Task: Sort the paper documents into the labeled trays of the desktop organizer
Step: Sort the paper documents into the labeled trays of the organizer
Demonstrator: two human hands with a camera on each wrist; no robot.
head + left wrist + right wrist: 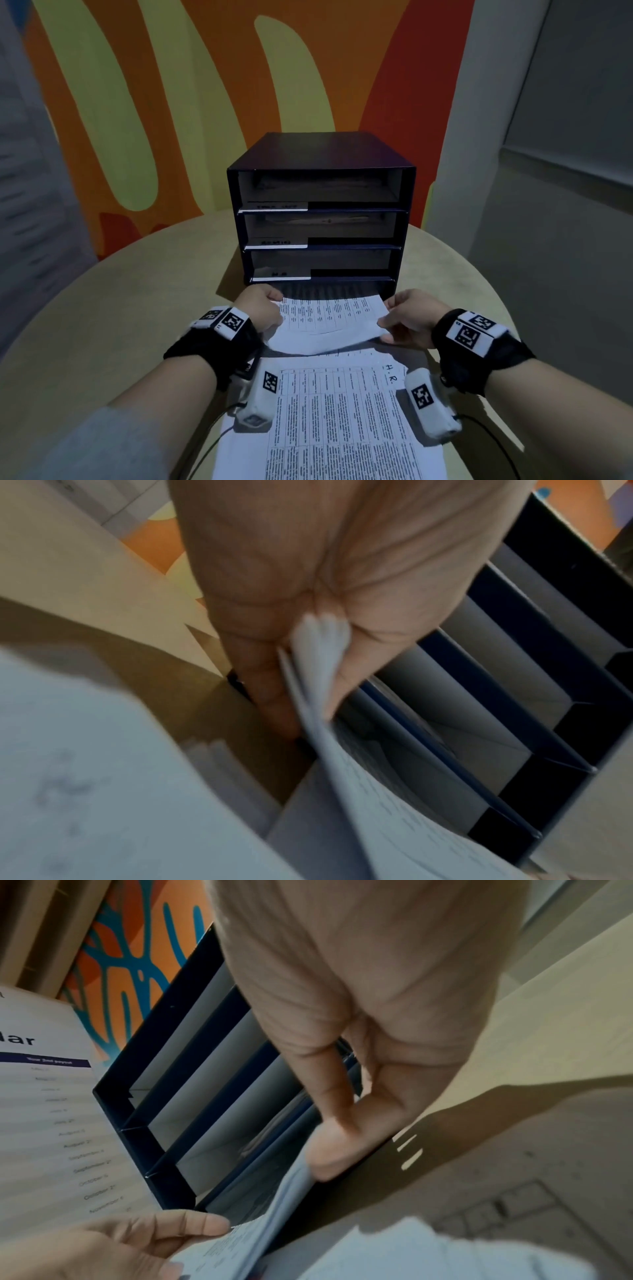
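Note:
A dark blue desktop organizer [322, 205] stands on the round table, with white labels on the front lips of its stacked trays. A printed document [329, 318] hangs just above the table in front of it. Its far edge reaches the foot of the organizer, below the lowest labelled lip. My left hand [263, 308] pinches its left edge and my right hand [404, 318] pinches its right edge. The left wrist view shows my thumb and fingers clamped on the sheets [318, 647]. In the right wrist view my fingertips [329, 1150] hold the paper edge [284, 1199].
A stack of printed papers [335, 411] lies near the table's front edge, the top one marked "H.R." by hand. Another sheet listing months [44, 1110] shows at the left of the right wrist view. A painted wall rises behind the organizer.

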